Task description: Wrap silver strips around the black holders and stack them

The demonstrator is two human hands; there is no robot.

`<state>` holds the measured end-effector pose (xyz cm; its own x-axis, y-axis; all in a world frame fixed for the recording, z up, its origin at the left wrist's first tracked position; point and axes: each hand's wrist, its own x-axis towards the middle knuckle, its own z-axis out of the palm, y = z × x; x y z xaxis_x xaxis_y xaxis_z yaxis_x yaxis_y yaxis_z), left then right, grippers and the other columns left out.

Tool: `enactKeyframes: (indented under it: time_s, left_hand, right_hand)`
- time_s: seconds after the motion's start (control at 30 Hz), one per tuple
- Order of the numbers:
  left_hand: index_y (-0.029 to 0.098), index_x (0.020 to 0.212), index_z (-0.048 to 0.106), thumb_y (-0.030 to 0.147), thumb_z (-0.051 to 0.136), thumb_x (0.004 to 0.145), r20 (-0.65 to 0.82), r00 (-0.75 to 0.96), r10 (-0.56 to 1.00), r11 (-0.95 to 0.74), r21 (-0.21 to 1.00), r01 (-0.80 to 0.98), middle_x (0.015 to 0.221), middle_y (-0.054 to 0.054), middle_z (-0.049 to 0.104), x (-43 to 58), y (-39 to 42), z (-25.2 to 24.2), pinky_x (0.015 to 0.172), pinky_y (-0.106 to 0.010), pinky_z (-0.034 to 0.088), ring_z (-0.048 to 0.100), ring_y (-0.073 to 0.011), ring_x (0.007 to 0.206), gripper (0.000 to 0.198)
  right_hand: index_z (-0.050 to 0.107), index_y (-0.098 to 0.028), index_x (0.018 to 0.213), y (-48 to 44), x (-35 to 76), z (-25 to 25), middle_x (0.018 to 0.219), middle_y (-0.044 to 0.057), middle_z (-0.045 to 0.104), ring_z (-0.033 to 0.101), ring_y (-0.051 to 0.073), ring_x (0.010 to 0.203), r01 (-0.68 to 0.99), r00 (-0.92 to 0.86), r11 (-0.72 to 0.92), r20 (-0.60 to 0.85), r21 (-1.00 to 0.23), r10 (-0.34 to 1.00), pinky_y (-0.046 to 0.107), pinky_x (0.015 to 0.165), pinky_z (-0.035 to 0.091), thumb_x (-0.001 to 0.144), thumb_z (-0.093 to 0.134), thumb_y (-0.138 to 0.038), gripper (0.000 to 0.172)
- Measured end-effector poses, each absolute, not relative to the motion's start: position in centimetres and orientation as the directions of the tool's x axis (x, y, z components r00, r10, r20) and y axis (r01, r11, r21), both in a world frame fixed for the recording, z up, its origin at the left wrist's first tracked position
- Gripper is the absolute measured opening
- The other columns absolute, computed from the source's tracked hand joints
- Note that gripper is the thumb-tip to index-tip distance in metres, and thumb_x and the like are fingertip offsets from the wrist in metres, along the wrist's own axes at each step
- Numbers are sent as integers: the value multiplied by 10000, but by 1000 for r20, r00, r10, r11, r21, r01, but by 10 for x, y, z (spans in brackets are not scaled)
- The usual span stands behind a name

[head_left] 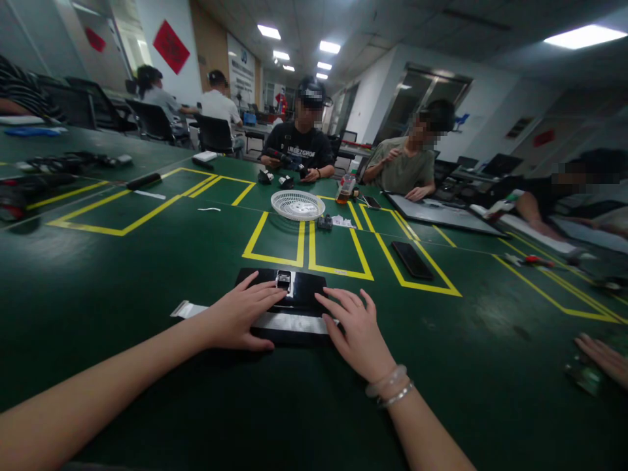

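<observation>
A glossy black panel [307,284] lies on the green table in front of me, with a small square opening holding a silvery part [284,280] near its middle. Across the panel runs a long silvery-white strip [289,322], its left end sticking out past the edge. My left hand [243,311] rests on the left half with fingers stretched out, their tips close to the opening. At the right end lies my right hand [353,324], fingers spread, fingertips touching the panel and the strip's end. Neither hand grips anything.
Beyond the panel are a white plastic basket [297,205], a small dark part [324,222], a bottle [346,188] and a black phone [412,260]. Yellow tape [338,270] marks rectangles on the table. Other people sit across, and another person's hand [606,356] is at far right.
</observation>
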<state>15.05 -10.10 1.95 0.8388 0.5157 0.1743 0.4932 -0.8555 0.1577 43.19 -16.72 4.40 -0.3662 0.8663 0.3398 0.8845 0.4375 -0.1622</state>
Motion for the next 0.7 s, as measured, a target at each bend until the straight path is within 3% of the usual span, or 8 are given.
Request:
enactKeyframes:
  time_s: [0.23, 0.43, 0.57, 0.7]
  left_hand:
    - [186, 1529, 311, 449, 815, 781, 209, 801, 561, -826, 201, 527, 1430, -133, 419, 149, -106, 29, 1193, -564, 6, 395, -332, 1311, 940]
    - [186, 1527, 319, 529, 720, 836, 283, 671, 685, -725, 172, 667, 1409, -136, 439, 111, -81, 36, 1173, -597, 7, 387, -351, 1307, 870]
    - [156, 1515, 345, 627, 576, 866, 362, 471, 804, -554, 169, 815, 1418, -150, 432, 72, -53, 34, 1125, -662, 66, 399, -387, 1284, 835]
    - [76, 1461, 435, 732, 498, 829, 411, 136, 901, -251, 239, 938, 1368, -215, 468, 21, -30, 26, 1054, -650, 160, 424, -436, 1238, 913]
  right_hand:
    - [554, -319, 1339, -166, 433, 42, 1414, 70, 549, 489, 265, 1300, 893, -325, 420, 412, -164, 851, 580, 1128, 234, 966, 465, -257, 388]
    - [551, -317, 1337, -164, 435, 39, 1405, 72, 552, 491, 252, 1293, 892, -343, 425, 379, -156, 860, 554, 1124, 258, 967, 474, -262, 382]
    - [529, -316, 1362, -163, 436, 35, 1428, 65, 536, 464, 252, 1321, 895, -375, 422, 271, -141, 886, 544, 1129, 273, 947, 514, -258, 419]
    - [478, -315, 1412, -164, 436, 32, 1465, 64, 504, 432, 262, 1351, 907, -377, 403, 189, -125, 907, 562, 1135, 264, 953, 493, -252, 463]
